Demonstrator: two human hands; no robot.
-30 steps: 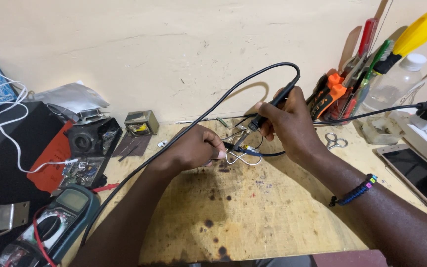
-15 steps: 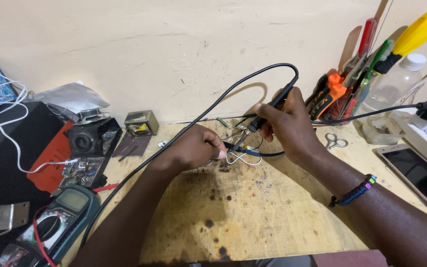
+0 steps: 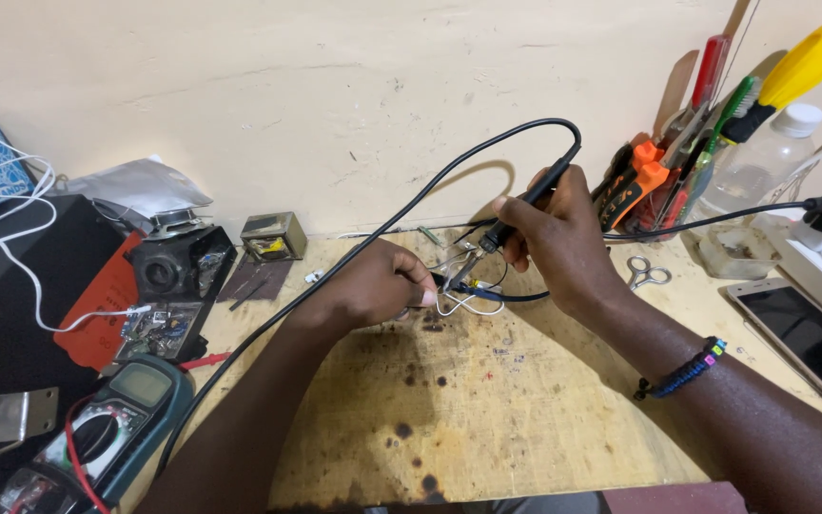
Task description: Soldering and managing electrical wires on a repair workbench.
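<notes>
Gripping soldering iron (image 3: pixel 525 205), right hand (image 3: pixel 558 243) beside wires (image 3: pixel 468 297).

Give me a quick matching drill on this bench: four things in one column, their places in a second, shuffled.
Things:
1. soldering iron
2. multimeter
3. scissors
4. phone

Places:
A. bottom left corner of the bench
B. held in the right hand
C. far right edge, screen up
D. flat on the bench below the tool holder

Pairs: 1-B, 2-A, 3-D, 4-C
</notes>
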